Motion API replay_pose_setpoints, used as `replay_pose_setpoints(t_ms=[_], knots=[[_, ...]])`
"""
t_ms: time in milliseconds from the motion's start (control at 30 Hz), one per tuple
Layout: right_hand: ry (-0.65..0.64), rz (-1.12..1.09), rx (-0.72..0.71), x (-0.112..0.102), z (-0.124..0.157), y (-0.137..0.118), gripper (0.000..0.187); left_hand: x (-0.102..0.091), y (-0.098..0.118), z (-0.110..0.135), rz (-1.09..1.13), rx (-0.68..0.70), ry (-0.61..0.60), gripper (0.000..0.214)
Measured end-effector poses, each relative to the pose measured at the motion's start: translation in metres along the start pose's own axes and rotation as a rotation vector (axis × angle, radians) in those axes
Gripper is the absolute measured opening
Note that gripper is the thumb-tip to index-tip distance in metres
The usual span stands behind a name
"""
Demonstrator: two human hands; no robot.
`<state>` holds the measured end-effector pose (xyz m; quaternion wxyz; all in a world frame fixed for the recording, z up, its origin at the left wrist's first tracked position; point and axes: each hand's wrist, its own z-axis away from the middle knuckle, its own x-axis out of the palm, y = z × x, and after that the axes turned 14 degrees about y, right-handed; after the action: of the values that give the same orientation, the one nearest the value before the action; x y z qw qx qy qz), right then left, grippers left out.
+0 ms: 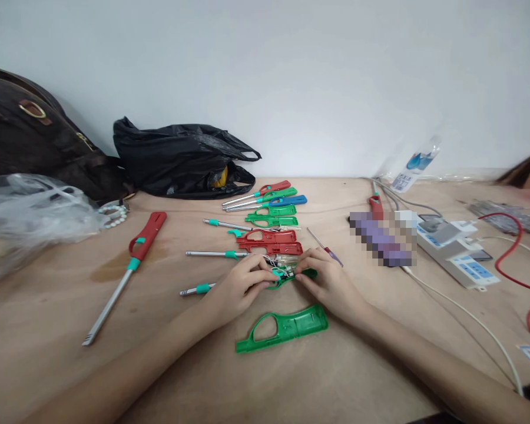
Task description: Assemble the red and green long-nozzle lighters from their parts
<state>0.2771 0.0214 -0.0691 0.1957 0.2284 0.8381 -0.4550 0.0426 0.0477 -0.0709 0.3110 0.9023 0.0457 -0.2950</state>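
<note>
Both hands work on a green lighter half shell [284, 283] with its inner parts and thin white wires. My left hand [245, 281] is closed, its thumb and fingertips pinching near the turquoise trigger [276, 274]. My right hand [327, 277] is closed on the shell's right end, partly hiding it. Nearer to me lies a loose green half shell [307, 324], hollow side up. Just beyond the hands are red half shells [271, 237], a clear gas tank [288, 259] and a metal lighter tube [209, 254]. Another tube [191, 291] lies partly behind my left hand.
A red lighter [148, 235] lies at left; several lighters [287, 201] lie at the back. A screwdriver [324, 247] lies beyond my right hand. At right are a power strip [454, 256], cables and a bottle [415, 165]. A black plastic bag [172, 156] stands back left.
</note>
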Motion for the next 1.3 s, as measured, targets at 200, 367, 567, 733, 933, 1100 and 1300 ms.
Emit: replay_pose_setpoints(t_ms=[200, 367, 567, 733, 933, 1100, 1300], knots=[[0.062, -0.073, 0.034, 0.009, 0.010, 0.003, 0.017, -0.001, 0.001, -0.002, 0.012, -0.027, 0.028, 0.021], [0.052, -0.165, 0.073, 0.011, 0.014, 0.007, 0.017, 0.000, 0.001, -0.001, 0.020, -0.059, 0.036, 0.019], [0.013, -0.180, 0.099, 0.010, 0.013, 0.008, 0.018, 0.000, -0.002, 0.002, 0.014, -0.056, 0.039, 0.019], [-0.003, -0.074, -0.036, 0.007, 0.014, 0.005, 0.025, 0.000, -0.003, 0.002, -0.011, -0.074, 0.024, 0.017], [0.014, 0.323, -0.407, 0.009, 0.019, -0.004, 0.028, -0.001, 0.002, 0.000, -0.012, -0.101, 0.048, 0.014], [-0.081, 0.573, -0.624, 0.006, 0.014, -0.012, 0.028, -0.001, 0.002, 0.001, 0.000, -0.079, 0.053, 0.011], [-0.106, 0.350, -0.423, 0.000, 0.009, -0.010, 0.035, 0.000, 0.000, 0.004, -0.060, -0.029, 0.050, 0.013]])
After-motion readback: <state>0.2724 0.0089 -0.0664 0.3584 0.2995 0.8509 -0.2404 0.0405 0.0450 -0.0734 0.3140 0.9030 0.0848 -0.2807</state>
